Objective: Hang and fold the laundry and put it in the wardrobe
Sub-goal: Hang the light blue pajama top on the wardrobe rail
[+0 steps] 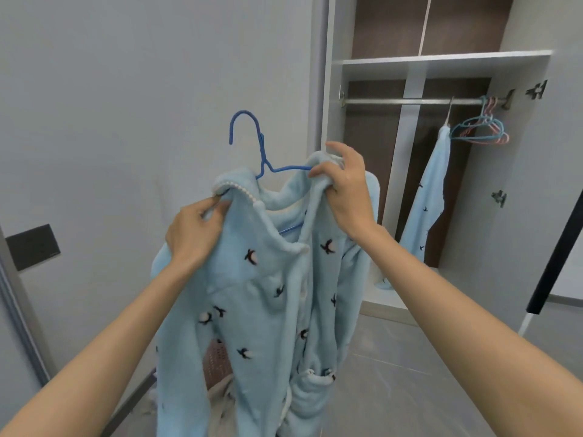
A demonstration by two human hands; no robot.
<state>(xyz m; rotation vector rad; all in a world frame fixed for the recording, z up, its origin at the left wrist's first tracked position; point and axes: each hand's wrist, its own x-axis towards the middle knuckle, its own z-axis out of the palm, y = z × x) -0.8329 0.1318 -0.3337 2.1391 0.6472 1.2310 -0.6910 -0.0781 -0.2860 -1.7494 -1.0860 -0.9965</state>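
A light blue fleece pyjama top point(262, 294) with small dark bird prints hangs in front of me on a blue wire hanger point(255, 143), whose hook sticks up above the collar. My left hand point(195, 234) grips the left shoulder of the top near the collar. My right hand point(344, 190) pinches the right shoulder fabric over the hanger's arm. The open wardrobe point(441, 61) stands to the right with a metal rail point(410, 101).
A matching light blue garment point(426, 197) hangs from the rail beside several spare hangers point(482, 127) in blue and pink. A perforated laundry basket point(217, 357) shows below, behind the top. A dark wall panel point(33, 246) sits at the left, a black bar point(558, 247) at the right.
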